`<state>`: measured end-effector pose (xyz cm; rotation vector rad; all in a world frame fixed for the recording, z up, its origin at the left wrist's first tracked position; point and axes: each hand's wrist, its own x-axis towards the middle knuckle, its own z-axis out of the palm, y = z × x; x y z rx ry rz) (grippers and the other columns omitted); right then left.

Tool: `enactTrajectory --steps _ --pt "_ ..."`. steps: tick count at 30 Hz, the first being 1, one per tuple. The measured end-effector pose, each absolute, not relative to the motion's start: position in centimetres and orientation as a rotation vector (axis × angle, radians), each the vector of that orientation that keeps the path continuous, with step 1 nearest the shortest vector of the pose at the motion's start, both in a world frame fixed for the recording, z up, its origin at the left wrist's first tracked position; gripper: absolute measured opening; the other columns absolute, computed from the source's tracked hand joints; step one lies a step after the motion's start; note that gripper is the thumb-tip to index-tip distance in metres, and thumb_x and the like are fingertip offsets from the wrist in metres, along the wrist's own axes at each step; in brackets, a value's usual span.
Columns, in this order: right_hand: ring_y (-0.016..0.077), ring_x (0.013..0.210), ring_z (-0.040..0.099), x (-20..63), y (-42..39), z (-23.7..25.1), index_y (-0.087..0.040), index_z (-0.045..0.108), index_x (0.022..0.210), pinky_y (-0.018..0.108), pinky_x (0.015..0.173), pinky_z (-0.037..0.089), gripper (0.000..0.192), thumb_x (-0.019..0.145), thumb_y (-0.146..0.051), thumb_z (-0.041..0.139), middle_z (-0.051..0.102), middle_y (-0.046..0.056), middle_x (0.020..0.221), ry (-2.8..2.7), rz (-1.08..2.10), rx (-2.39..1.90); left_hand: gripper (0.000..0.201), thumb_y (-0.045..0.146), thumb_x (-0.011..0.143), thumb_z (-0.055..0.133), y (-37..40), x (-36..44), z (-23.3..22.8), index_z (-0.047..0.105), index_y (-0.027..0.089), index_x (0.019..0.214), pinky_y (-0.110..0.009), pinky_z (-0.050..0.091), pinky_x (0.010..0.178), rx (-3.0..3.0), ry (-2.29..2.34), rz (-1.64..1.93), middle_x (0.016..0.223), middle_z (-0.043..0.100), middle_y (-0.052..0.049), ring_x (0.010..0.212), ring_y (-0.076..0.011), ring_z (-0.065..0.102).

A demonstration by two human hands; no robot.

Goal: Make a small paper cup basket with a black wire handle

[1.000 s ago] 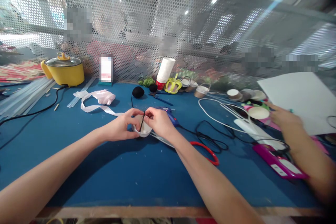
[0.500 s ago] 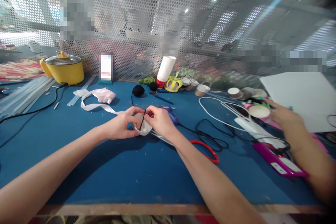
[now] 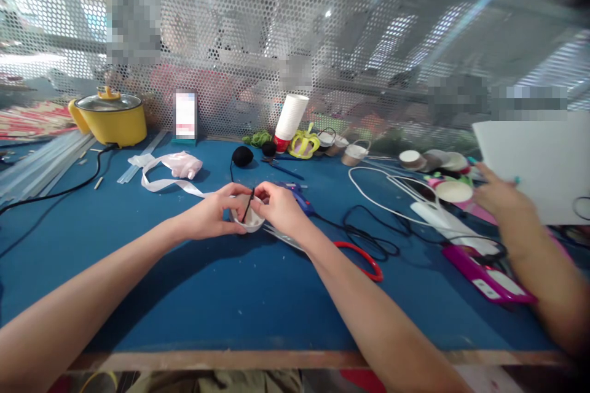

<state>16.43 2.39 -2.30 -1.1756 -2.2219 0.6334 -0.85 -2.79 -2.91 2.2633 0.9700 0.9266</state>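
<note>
A small white paper cup [image 3: 254, 226] sits between my hands at the middle of the table, its mouth tilted toward me. My left hand [image 3: 209, 216] is closed on its left side, with fingertips reaching inside and the thumb low on the outside. My right hand [image 3: 280, 207] pinches at the far right rim, beside a black cord [image 3: 247, 207] that slants across the cup's mouth. Whether those fingers grip the cord or only the rim is partly hidden. Behind the cup lies a ball of black yarn [image 3: 242, 156], its strand running down toward my left hand.
Scissors with red handles [image 3: 369, 263] lie under my right forearm, near a blue glue gun [image 3: 300, 199]. White ribbon [image 3: 161, 184] is at left, a yellow pot [image 3: 115, 123] behind it. Another person's hand [image 3: 502, 196] is at right, above a purple power strip [image 3: 483, 276].
My hands stay on the cup with almost the same grip. The whole view has shifted slightly. At right, the white sheet by the other person's hand has moved a little rightward.
</note>
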Motion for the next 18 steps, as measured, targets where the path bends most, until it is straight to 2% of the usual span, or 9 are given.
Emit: enactTrajectory --steps 3,9,18 --pt "0.0126 0.061 0.053 16.47 2.41 -2.23 -0.016 0.054 0.074 0.023 0.057 0.039 0.007 0.067 -0.017 0.057 0.061 0.003 0.07 -2.225 0.636 -1.173 0.014 0.022 0.067 0.066 -2.87 -0.76 -2.8 0.054 0.015 0.067 -0.034 0.038 0.093 2.253 0.979 0.923 0.112 0.047 -0.008 0.106 -0.0197 0.048" --pt "0.0109 0.054 0.048 16.52 2.53 -2.28 -0.017 0.053 0.065 0.022 0.052 0.034 0.006 0.071 -0.018 0.056 0.056 -0.001 0.058 -2.279 0.528 -1.154 0.013 0.022 0.067 0.066 -2.9 -0.63 -2.81 0.055 0.016 0.066 -0.034 0.039 0.091 2.258 0.977 0.918 0.115 0.047 -0.008 0.106 -0.02 0.048" --pt "0.011 0.053 0.048 16.46 2.53 -2.12 -0.016 0.054 0.064 0.022 0.052 0.034 0.008 0.071 -0.018 0.057 0.056 -0.001 0.058 -2.281 0.497 -1.152 0.012 0.02 0.067 0.066 -2.96 -0.69 -2.7 0.054 0.015 0.066 -0.036 0.037 0.093 2.274 0.961 0.926 0.117 0.046 -0.009 0.109 -0.0212 0.047"
